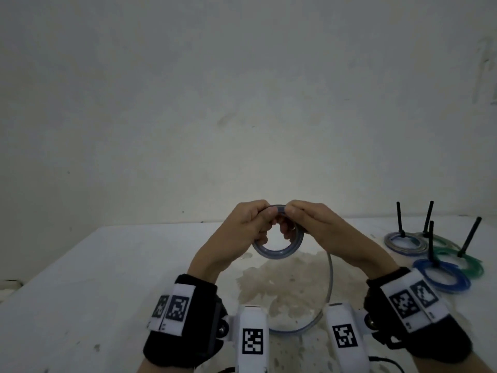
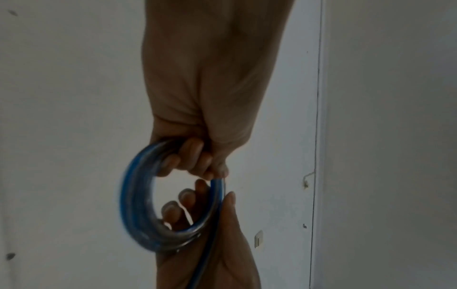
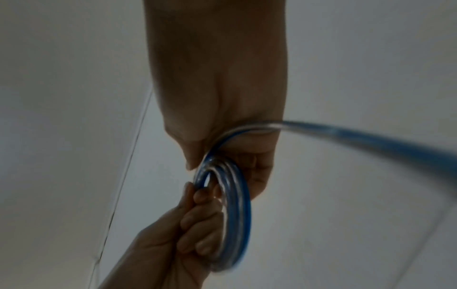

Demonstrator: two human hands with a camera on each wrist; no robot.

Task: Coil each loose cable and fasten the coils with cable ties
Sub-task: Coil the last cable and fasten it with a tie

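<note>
A blue translucent cable coil (image 1: pixel 278 250) (image 2: pixel 138 205) (image 3: pixel 236 215) is held upright above the table, between both hands. My left hand (image 1: pixel 248 227) (image 2: pixel 193 156) grips its upper left part with curled fingers. My right hand (image 1: pixel 301 224) (image 3: pixel 237 152) pinches the top of the coil (image 1: pixel 281 208) and curls through the ring. The loose tail of the cable (image 1: pixel 329 278) (image 3: pixel 371 136) hangs down from the right hand and curves along the table toward me. No cable tie is seen on this coil.
At the right lie several finished coils, blue (image 1: pixel 442 274), green (image 1: pixel 462 259) and clear-blue (image 1: pixel 404 243), each with a black cable tie (image 1: pixel 469 236) sticking up. The white table (image 1: pixel 107 265) has a worn patch (image 1: pixel 285 286) below the hands. A wall stands behind.
</note>
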